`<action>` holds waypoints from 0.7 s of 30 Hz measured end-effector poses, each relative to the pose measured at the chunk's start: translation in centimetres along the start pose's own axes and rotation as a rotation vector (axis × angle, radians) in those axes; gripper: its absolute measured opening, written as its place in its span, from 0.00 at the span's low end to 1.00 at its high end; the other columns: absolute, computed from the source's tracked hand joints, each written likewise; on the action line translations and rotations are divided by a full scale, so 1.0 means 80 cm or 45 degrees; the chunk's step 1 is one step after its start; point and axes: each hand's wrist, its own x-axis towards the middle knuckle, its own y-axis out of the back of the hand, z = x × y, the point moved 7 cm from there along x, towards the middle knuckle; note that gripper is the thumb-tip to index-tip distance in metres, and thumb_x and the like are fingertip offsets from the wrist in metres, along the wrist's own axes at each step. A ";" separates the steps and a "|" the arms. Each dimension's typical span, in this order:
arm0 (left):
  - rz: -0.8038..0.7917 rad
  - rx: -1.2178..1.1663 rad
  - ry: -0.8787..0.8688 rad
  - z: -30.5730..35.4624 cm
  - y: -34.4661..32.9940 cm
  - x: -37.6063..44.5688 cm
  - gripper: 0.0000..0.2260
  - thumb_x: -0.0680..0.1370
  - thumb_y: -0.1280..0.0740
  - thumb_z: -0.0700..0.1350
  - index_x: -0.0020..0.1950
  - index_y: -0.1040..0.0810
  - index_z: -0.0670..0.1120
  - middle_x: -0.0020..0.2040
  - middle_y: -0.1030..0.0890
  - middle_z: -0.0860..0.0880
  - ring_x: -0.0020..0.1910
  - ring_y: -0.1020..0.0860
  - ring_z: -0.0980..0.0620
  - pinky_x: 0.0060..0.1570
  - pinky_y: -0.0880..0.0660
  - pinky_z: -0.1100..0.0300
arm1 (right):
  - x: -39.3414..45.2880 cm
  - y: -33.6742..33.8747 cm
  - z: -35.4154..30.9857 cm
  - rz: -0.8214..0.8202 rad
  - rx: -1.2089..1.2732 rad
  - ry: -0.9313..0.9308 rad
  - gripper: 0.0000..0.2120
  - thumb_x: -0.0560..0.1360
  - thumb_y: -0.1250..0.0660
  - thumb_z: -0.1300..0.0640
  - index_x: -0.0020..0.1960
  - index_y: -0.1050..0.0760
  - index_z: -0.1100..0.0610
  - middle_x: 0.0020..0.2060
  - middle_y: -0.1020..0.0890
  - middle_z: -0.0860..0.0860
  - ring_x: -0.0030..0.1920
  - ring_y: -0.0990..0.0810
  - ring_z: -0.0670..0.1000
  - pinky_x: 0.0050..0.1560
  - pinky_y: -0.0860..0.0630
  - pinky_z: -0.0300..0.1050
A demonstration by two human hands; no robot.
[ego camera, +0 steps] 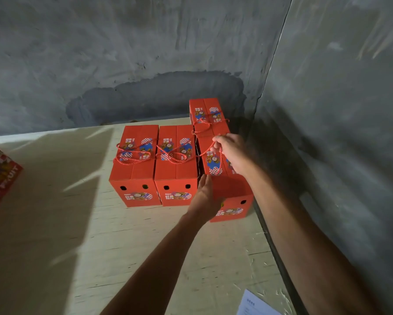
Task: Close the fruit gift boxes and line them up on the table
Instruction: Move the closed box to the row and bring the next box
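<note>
Several red fruit gift boxes with red-and-white rope handles stand on a pale wooden table (100,235). Two closed boxes stand side by side, the left box (135,164) and the middle box (176,164). A third box (233,196) stands at the right, nearer to me than those two. Behind it a fourth box (205,112) stands by the wall. My right hand (230,151) pinches the rope handle (210,151) on top of the third box. Against that box's left front corner lies my left hand (204,194), fingers straight.
Grey concrete walls meet in a corner close behind and to the right of the boxes. Another red printed box (0,176) shows at the left frame edge. A white sheet of paper (257,304) lies near the table's right front edge.
</note>
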 end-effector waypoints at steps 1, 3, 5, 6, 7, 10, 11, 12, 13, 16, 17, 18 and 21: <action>0.009 -0.005 0.007 0.000 0.001 0.005 0.35 0.79 0.30 0.42 0.81 0.45 0.45 0.77 0.36 0.42 0.77 0.38 0.38 0.71 0.30 0.38 | 0.003 -0.002 0.000 -0.002 0.000 0.003 0.11 0.81 0.34 0.59 0.40 0.22 0.57 0.31 0.18 0.47 0.32 0.17 0.42 0.37 0.24 0.31; 0.039 -0.016 0.018 -0.001 0.006 0.014 0.33 0.78 0.30 0.41 0.80 0.42 0.45 0.75 0.34 0.43 0.75 0.35 0.39 0.70 0.27 0.41 | 0.009 -0.005 0.003 0.001 0.019 0.016 0.09 0.82 0.34 0.60 0.43 0.20 0.58 0.30 0.17 0.45 0.33 0.16 0.42 0.37 0.23 0.32; 0.081 -0.031 0.019 -0.003 0.009 0.022 0.31 0.77 0.30 0.40 0.77 0.38 0.45 0.72 0.31 0.45 0.73 0.32 0.40 0.68 0.25 0.44 | 0.012 -0.009 0.008 -0.006 0.042 0.003 0.08 0.82 0.35 0.63 0.47 0.19 0.58 0.34 0.14 0.47 0.36 0.14 0.43 0.39 0.20 0.33; 0.099 -0.027 0.019 -0.002 0.011 0.025 0.30 0.77 0.30 0.40 0.77 0.38 0.45 0.72 0.30 0.44 0.73 0.31 0.40 0.68 0.26 0.43 | 0.013 -0.011 0.012 -0.019 0.050 -0.011 0.08 0.82 0.35 0.65 0.48 0.18 0.58 0.38 0.13 0.49 0.38 0.13 0.44 0.42 0.18 0.36; 0.115 -0.022 0.022 -0.002 0.012 0.029 0.30 0.77 0.30 0.40 0.77 0.37 0.44 0.73 0.30 0.43 0.73 0.32 0.40 0.68 0.26 0.43 | 0.013 -0.014 0.016 -0.037 0.045 -0.028 0.08 0.81 0.34 0.65 0.47 0.18 0.57 0.41 0.12 0.51 0.40 0.13 0.45 0.47 0.18 0.38; 0.132 -0.007 0.042 0.004 0.014 0.037 0.29 0.77 0.31 0.39 0.77 0.36 0.42 0.73 0.30 0.42 0.74 0.33 0.40 0.70 0.28 0.43 | 0.006 -0.018 0.022 -0.065 -0.014 -0.045 0.03 0.79 0.28 0.60 0.50 0.17 0.60 0.44 0.13 0.50 0.48 0.14 0.48 0.56 0.19 0.47; 0.130 0.008 0.031 0.007 0.014 0.037 0.28 0.77 0.31 0.38 0.76 0.35 0.42 0.72 0.29 0.42 0.74 0.34 0.40 0.71 0.29 0.44 | 0.003 -0.017 0.022 -0.054 -0.060 -0.040 0.08 0.78 0.27 0.57 0.54 0.18 0.61 0.46 0.14 0.50 0.49 0.15 0.49 0.56 0.20 0.47; 0.131 0.023 0.012 0.010 0.014 0.036 0.27 0.77 0.31 0.37 0.75 0.33 0.42 0.72 0.29 0.42 0.74 0.34 0.41 0.71 0.30 0.46 | -0.002 -0.015 0.020 -0.035 -0.107 -0.031 0.10 0.79 0.28 0.55 0.56 0.19 0.61 0.46 0.16 0.50 0.50 0.16 0.50 0.54 0.21 0.46; 0.147 0.037 -0.016 0.012 0.016 0.033 0.26 0.77 0.31 0.36 0.75 0.32 0.42 0.73 0.29 0.42 0.74 0.33 0.42 0.72 0.30 0.49 | -0.007 -0.014 0.019 -0.021 -0.163 -0.022 0.10 0.80 0.30 0.55 0.55 0.20 0.61 0.46 0.17 0.51 0.48 0.18 0.51 0.50 0.23 0.44; 0.307 0.059 -0.158 0.028 0.036 0.022 0.17 0.78 0.34 0.32 0.67 0.23 0.40 0.66 0.23 0.42 0.65 0.24 0.44 0.65 0.25 0.55 | -0.023 -0.015 0.017 -0.002 -0.337 -0.054 0.06 0.81 0.34 0.53 0.47 0.24 0.55 0.40 0.21 0.49 0.41 0.22 0.50 0.33 0.32 0.35; 0.349 0.052 -0.181 0.034 0.045 0.019 0.13 0.80 0.35 0.33 0.64 0.22 0.39 0.62 0.21 0.42 0.60 0.22 0.44 0.58 0.23 0.56 | -0.030 -0.017 0.017 -0.030 -0.397 -0.078 0.05 0.81 0.35 0.52 0.49 0.25 0.53 0.43 0.21 0.48 0.45 0.22 0.52 0.36 0.32 0.35; 0.376 0.041 -0.185 0.040 0.055 0.017 0.10 0.81 0.36 0.34 0.62 0.22 0.38 0.58 0.20 0.42 0.55 0.20 0.43 0.49 0.24 0.60 | -0.039 -0.021 0.016 -0.070 -0.438 -0.085 0.08 0.81 0.36 0.51 0.57 0.24 0.53 0.52 0.20 0.49 0.53 0.21 0.54 0.44 0.31 0.35; 0.413 0.014 -0.150 0.051 0.082 0.003 0.10 0.79 0.37 0.34 0.58 0.21 0.38 0.49 0.18 0.42 0.46 0.18 0.44 0.37 0.26 0.60 | -0.068 -0.034 0.004 -0.114 -0.488 -0.003 0.24 0.83 0.38 0.50 0.77 0.32 0.57 0.74 0.28 0.53 0.72 0.28 0.53 0.60 0.35 0.39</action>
